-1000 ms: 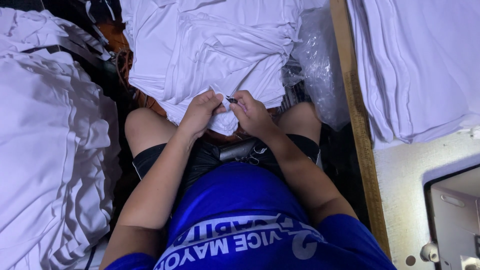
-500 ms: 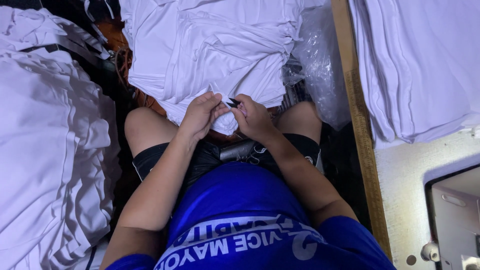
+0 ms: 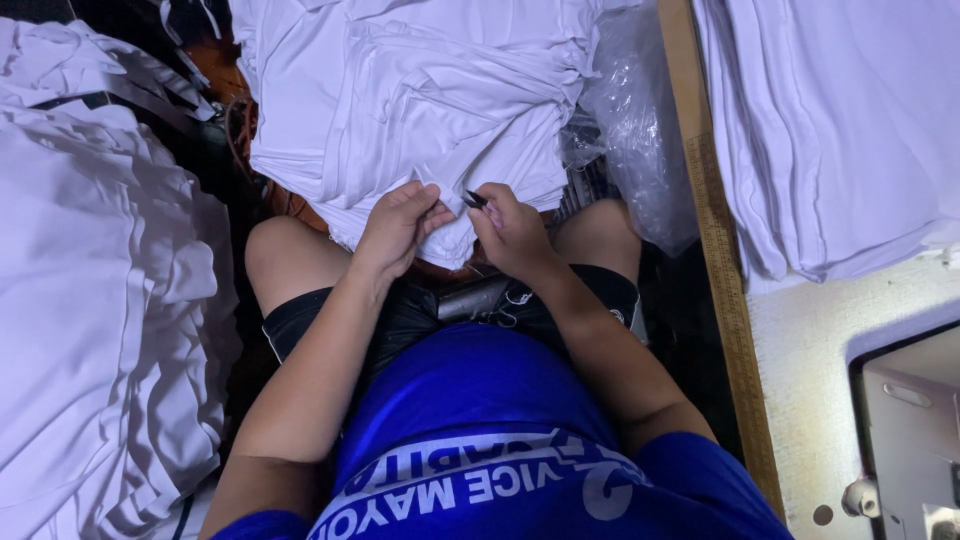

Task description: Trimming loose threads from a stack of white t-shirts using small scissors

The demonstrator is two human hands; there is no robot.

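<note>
White garments (image 3: 420, 100) heaped across the knees, their far edges cut off up top; more white cloth (image 3: 90, 300) piled at the left. Left hand (image 3: 397, 225) pinches the garment's near edge, fingers curled on fabric. Right hand (image 3: 512, 232) clenches a small dark tool (image 3: 474, 199), mostly hidden, only its tip showing above the hem.

The two hands meet close together over the lap, the left hand (image 3: 395, 225) touching the white cloth (image 3: 430, 110) heaped right ahead and the right hand (image 3: 512, 232) pinching a small dark tool (image 3: 474, 199), so forward passage is blocked by that heap. To the left a tall pile of white fabric (image 3: 100, 300) hems in the arm. To the right crinkled clear plastic (image 3: 640, 120), a wooden ruler (image 3: 715, 250) and the bench (image 3: 820, 380) with stacked white cloth (image 3: 830, 130) close that side, leaving room only just above the knees.
</note>
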